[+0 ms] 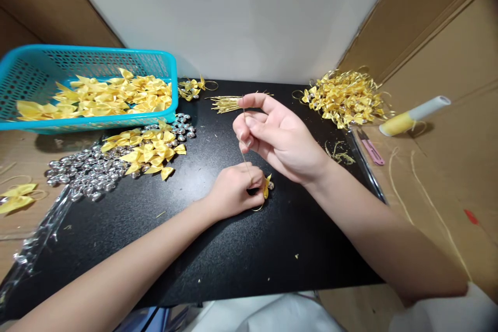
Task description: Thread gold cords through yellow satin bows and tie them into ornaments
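Observation:
My left hand [235, 192] is closed low over the black table, its fingertips pinching a yellow ribbon bow [266, 187]. A silver bead [271, 185] sits at the bow's outer side, and a small loop of gold cord [257, 208] shows under the fingers. Above and to the right, my right hand [278, 137] is raised with its fingers bent around the thin gold cord. The cord [245, 160] runs up from the left hand to the right fingertips. The exact grip inside the left fist is hidden.
A turquoise basket [173, 83] of yellow bows stands at left, with loose bows [151, 150] and silver beads [87, 168] before it. Cut gold cords [225, 104] lie at the back. At right are a pile of corded bows [346, 96], pink thread snips [371, 149] and a tube [414, 116].

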Action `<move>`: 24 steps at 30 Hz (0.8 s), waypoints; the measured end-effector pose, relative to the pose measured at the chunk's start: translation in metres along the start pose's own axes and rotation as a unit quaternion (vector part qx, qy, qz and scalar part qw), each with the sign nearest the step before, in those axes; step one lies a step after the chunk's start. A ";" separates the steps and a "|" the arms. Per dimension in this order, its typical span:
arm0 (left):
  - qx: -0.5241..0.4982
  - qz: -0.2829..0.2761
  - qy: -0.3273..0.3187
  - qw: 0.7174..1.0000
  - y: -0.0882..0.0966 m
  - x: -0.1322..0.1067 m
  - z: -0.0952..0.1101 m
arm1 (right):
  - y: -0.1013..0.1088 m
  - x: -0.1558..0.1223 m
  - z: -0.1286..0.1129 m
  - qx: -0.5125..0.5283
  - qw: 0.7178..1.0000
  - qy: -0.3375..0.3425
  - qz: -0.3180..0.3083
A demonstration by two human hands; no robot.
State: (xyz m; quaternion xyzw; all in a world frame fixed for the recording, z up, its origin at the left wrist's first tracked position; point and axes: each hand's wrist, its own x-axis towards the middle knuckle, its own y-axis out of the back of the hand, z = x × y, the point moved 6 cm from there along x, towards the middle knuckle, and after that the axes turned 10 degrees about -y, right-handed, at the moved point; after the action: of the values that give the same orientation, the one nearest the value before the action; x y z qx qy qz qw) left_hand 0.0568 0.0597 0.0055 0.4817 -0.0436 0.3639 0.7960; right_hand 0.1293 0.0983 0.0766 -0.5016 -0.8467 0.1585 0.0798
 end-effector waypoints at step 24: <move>-0.006 0.025 -0.003 1.000 0.001 0.000 0.000 | 0.007 0.001 0.006 0.043 0.999 -0.014 0.005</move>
State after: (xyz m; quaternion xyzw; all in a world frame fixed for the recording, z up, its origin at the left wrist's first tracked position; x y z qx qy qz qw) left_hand 0.0559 0.0600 0.0059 0.4770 -0.0600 0.3826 0.7890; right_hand 0.1325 0.1014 0.0684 -0.4998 -0.8377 0.2020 0.0881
